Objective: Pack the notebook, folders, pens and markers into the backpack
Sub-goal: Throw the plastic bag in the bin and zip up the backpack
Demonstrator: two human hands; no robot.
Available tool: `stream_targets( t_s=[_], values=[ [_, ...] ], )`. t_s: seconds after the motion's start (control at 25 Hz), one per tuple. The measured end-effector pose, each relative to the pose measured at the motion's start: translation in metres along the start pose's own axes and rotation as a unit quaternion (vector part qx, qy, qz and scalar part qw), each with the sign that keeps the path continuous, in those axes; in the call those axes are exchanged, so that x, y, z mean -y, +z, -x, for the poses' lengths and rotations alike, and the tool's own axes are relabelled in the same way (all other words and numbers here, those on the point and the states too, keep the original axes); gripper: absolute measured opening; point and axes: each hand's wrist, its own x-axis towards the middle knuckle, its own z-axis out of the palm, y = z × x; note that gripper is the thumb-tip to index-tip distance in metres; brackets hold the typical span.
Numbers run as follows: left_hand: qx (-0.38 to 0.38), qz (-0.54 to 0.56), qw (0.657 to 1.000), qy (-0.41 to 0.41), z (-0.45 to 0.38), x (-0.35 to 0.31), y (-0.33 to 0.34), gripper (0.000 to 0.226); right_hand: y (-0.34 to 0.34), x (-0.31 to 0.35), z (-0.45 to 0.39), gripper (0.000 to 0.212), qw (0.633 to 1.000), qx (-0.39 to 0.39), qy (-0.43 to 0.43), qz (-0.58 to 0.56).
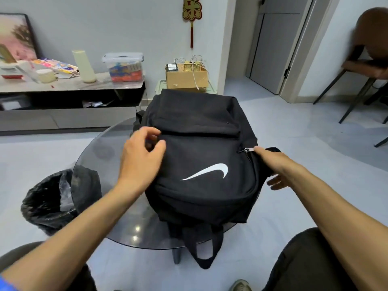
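A black backpack (201,156) with a white swoosh lies flat on a round glass table (98,156), its carry loop hanging over the near edge. My left hand (142,154) rests on the bag's upper left, fingers curled at the seam of the front pocket. My right hand (273,164) is at the bag's right side, thumb and finger pinching the metal zipper pull (246,149). No notebook, folders, pens or markers are in sight.
A bin lined with a black bag (48,198) stands left of the table. A low sideboard (71,87) with a clear plastic box (123,66) and a cardboard box (186,77) lie beyond. A chair (361,68) stands at the right. My knees flank the table.
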Motion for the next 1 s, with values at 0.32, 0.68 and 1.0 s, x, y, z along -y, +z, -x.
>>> stream_targets(
  t_s=[0.32, 0.68, 1.0],
  values=[
    [0.110, 0.186, 0.896, -0.387, -0.038, 0.051, 0.010, 0.060, 0.057, 0.013, 0.004, 0.034, 0.985, 0.001, -0.144, -0.093],
    [0.083, 0.144, 0.931, -0.325, -0.061, 0.105, -0.049, 0.045, 0.114, 0.057, -0.005, 0.021, 0.968, 0.122, -0.172, -0.135],
    [0.139, 0.134, 0.954, -0.228, -0.063, 0.130, -0.045, 0.069, 0.098, 0.049, -0.020, 0.055, 0.963, -0.050, -0.234, 0.125]
  ],
)
